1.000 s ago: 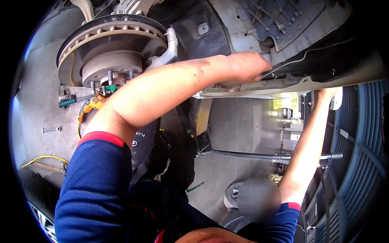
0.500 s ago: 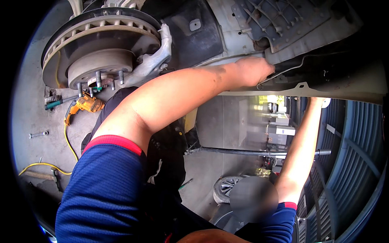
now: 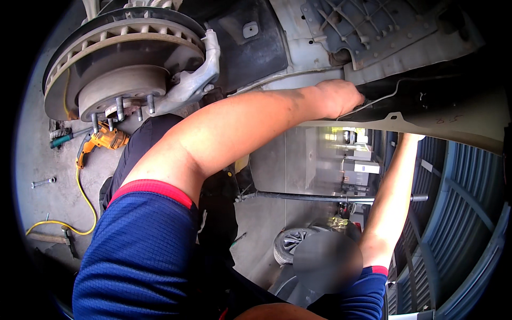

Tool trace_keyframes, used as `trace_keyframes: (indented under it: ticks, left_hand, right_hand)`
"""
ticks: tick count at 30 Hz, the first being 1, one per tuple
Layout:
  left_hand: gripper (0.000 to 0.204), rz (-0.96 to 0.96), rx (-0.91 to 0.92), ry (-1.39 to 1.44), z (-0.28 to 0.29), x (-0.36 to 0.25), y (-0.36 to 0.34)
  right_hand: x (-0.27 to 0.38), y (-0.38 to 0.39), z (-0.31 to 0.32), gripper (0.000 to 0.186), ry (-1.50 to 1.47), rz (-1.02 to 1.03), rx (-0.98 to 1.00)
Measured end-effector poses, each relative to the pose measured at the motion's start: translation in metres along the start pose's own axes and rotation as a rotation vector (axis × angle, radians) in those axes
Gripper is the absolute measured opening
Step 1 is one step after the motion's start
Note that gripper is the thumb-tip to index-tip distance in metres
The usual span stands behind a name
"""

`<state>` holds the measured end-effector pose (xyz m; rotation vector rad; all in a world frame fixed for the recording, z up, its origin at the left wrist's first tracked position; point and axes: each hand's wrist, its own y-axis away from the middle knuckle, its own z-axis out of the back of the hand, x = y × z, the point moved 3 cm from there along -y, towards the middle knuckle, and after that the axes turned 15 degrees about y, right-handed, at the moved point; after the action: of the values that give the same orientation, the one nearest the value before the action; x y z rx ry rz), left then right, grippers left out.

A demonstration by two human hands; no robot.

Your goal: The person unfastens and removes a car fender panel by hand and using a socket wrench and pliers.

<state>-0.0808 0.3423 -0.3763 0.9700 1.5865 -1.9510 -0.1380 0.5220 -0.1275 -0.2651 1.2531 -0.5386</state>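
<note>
Left hand (image 3: 338, 97) is up at the car's underside, curled against the near edge of the black underbody panel (image 3: 426, 101). Fingers are tucked over the panel lip next to a thin wire (image 3: 381, 102); can't tell if they pinch it or just press. Panel sits upper right, below the grey ribbed plastic shield (image 3: 368, 26).

Right hand (image 3: 413, 137) reaches up behind the same panel's lower edge, further right. Only the wrist shows, fingers hidden, so grip state can't be told.

Left of the arm: bare brake disc (image 3: 122, 58) with wheel studs (image 3: 120, 109) exposed, silver caliper bracket (image 3: 194, 80) touching its right side.

On the floor (image 3: 53, 202) at left: orange power drill (image 3: 104, 140) just below the disc, yellow hose (image 3: 80, 197) running from it, a wrench (image 3: 42, 182) further left, a green-handled tool (image 3: 66, 138) beside the drill. A loose wheel (image 3: 293, 242) lies on the floor lower centre, long dark bar (image 3: 320, 198) across above it.
</note>
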Motion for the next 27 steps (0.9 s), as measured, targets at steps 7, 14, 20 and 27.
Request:
trace_keyframes:
  ticks: [7, 14, 20, 27]
  left_hand:
    - [0.028, 0.014, 0.023, -0.029, -0.004, -0.002, -0.018]
    - [0.026, -0.055, -0.049, 0.016, -0.013, 0.005, -0.024]
    - [0.028, -0.055, -0.047, -0.033, -0.02, 0.007, -0.032]
    - [0.029, -0.021, -0.053, 0.016, -0.024, 0.009, -0.038]
  right_hand:
    - [-0.001, 0.003, -0.005, 0.06, -0.006, -0.019, 0.008]
    - [0.0, 0.002, -0.003, 0.061, 0.002, -0.005, 0.018]
    - [-0.003, 0.003, -0.003, 0.062, -0.008, -0.008, 0.022]
    - [-0.006, 0.004, -0.009, 0.063, -0.012, 0.002, 0.044]
